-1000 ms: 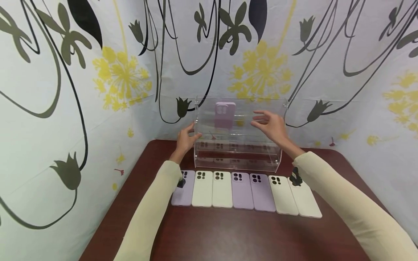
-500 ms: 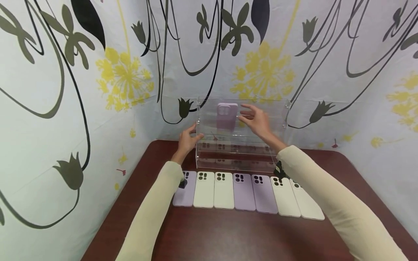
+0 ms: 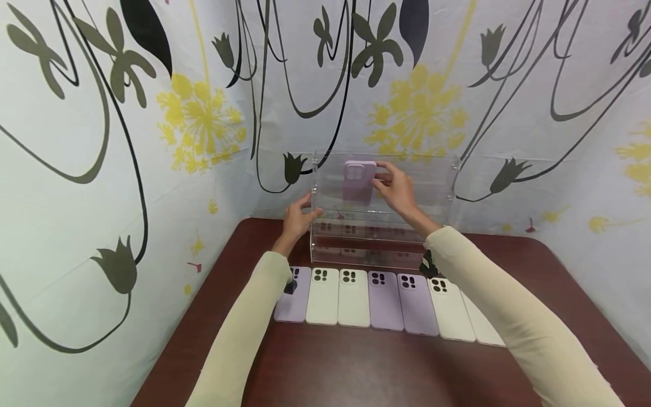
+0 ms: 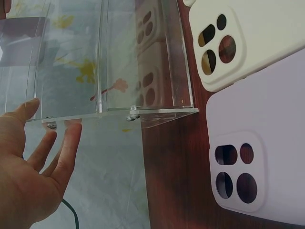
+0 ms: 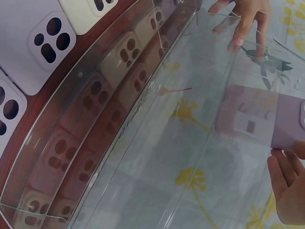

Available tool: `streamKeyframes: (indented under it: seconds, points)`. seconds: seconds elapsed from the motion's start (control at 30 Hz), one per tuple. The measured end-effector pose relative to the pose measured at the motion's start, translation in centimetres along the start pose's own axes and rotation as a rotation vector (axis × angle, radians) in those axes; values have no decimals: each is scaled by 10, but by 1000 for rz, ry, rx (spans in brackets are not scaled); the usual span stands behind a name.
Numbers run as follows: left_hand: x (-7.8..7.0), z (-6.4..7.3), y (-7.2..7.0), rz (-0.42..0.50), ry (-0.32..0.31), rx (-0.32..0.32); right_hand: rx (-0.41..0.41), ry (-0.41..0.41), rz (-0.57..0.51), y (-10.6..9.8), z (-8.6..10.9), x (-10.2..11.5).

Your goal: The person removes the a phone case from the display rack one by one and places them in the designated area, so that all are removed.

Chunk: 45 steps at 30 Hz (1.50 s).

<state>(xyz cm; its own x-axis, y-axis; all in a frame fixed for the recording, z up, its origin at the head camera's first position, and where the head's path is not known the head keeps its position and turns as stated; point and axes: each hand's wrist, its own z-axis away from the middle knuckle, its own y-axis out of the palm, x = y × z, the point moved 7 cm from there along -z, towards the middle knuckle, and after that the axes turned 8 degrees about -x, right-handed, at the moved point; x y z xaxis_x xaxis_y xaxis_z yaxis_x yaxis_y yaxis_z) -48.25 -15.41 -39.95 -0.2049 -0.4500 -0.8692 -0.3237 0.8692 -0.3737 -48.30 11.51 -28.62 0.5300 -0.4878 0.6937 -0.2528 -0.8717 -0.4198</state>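
Observation:
A tiered clear acrylic stand (image 3: 427, 183) stands at the back of the table. My left hand (image 3: 296, 222) holds its left side; in the left wrist view the thumb lies to one side of the panel edge and the fingers (image 4: 66, 152) to the other. In the top tier a lilac phone case (image 3: 358, 191) stands upright, camera cutout at the upper left. My right hand (image 3: 399, 192) pinches this case by its right edge, thumb in front. Through the clear plastic, the right wrist view shows the case's lower part (image 5: 248, 112).
Lilac and white phone cases (image 3: 385, 302) lie in a row on the dark red table (image 3: 325, 367), just in front of the stand. My right sleeve (image 3: 488, 288) covers part of the rightmost one. A flower-printed cloth (image 3: 285, 130) hangs close behind and at both sides.
My right hand has moved left from beside the stand's right part and now grips the lilac case's edge. My left hand keeps its hold on the stand. The head view has shifted slightly.

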Motion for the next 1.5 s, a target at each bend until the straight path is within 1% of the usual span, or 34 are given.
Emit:
streamKeyframes:
  seconds: [0.17, 0.23, 0.4, 0.57, 0.8, 0.93, 1.1, 1.2, 1.33, 1.43, 1.5]
  points:
    - [0, 0, 2, -52, 18, -2, -27, -17, -18, -2, 0, -1]
    - [0, 0, 3, -59, 20, -3, -35, -23, -20, -4, 0, -1]
    - [0, 1, 3, -37, 15, -2, -60, -35, -27, -10, -3, 2]
    - [-1, 2, 1, -11, 11, -11, -82, -55, -42, -21, -8, 11]
    - [-1, 3, 1, -5, -4, -16, -105, -64, -13, -44, -9, 21]
    - [-2, 4, 1, -6, 8, -25, -117, -68, 3, -58, -10, 23]
    - [-4, 4, 1, 11, 22, -21, -116, -74, 19, -79, -11, 27]
    - [-5, 3, 1, 6, 21, -20, -128, -84, 59, -93, -12, 29]
    - [-5, 4, 1, 6, 10, -8, -154, -119, 122, -111, -11, 29]
    - [-4, 5, 2, 18, 6, 6, -145, -123, 129, -121, -8, 27]
    - [-4, 5, 3, 22, 7, 13, -126, -106, 125, -128, -5, 24]
